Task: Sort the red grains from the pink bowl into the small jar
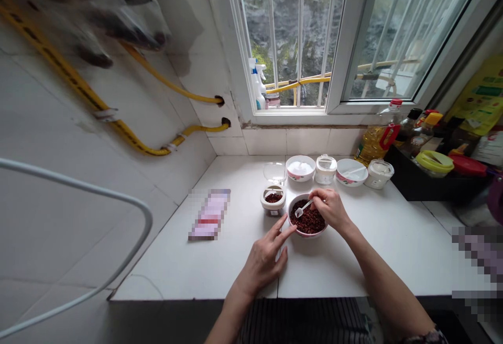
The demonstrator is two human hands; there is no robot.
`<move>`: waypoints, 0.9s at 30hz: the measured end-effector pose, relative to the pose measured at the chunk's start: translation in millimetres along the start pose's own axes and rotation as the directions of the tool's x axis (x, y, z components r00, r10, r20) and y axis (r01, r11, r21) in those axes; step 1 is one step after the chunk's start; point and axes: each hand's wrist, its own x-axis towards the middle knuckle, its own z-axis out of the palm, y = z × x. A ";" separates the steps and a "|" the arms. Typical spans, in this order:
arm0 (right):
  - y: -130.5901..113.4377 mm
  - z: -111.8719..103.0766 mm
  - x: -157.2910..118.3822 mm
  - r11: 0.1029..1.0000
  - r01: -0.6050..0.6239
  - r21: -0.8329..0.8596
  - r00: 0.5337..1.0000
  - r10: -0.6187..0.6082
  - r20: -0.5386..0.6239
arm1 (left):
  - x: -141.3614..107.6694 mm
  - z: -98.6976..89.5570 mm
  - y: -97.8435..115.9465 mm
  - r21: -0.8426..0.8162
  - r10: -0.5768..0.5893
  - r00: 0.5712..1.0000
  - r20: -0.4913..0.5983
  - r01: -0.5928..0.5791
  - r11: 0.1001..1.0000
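Spoon (299,212), small and white, sits in the pinch of the right hand (330,209): thumb and fingers close on the handle, the other fingers curl in, and the scoop hangs just over or against the dark reddish-brown grains (310,222) (which of the two, I cannot tell). Those grains lie in a pink-patterned bowl (308,235) on the white counter (220,273), directly in front of the person. The left hand (262,261) is loosely spread and grips nothing; its extended fingertips come to the near-left rim of the bowl and seem to touch it.

For good work with the spoon, that light left touch probably needs to be a little firmer, since a small bowl can slide or turn when the scoop pushes in. Enter at a shallow angle and draw through the heap, then level the scoop before lifting; dry, loose grains like these would likely roll off a tilted edge. A grip nearer the scoop should give finer control, and small loads spill less than heaped ones.

Just beside the bowl, to its upper left, stands an open jar (273,209) with similar grains inside and its clear lid (274,172) raised behind. The elbow and wrist are best held clear of the bowl (351,180) and lidded jar (379,175) standing beyond the right hand.
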 end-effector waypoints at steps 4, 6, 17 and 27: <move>1.2 1.4 -0.7 1.000 0.011 -0.003 1.000 -0.011 -0.002 | -0.4 0.8 -0.2 -0.003 -0.002 1.000 0.004 0.002 1.000; -0.2 1.5 -0.9 1.000 0.000 0.012 1.000 -0.001 0.001 | -0.7 1.3 -0.8 -0.001 0.002 1.000 0.001 -0.002 1.000; -1.7 -0.6 1.5 0.891 -0.298 0.343 0.954 0.286 0.084 | 0.0 1.0 -1.0 0.015 0.005 1.000 -0.001 -0.005 1.000; -14.4 8.5 -0.6 0.873 -0.080 0.482 0.992 0.117 -0.048 | -0.6 2.9 -2.2 0.005 0.008 1.000 -0.008 -0.008 1.000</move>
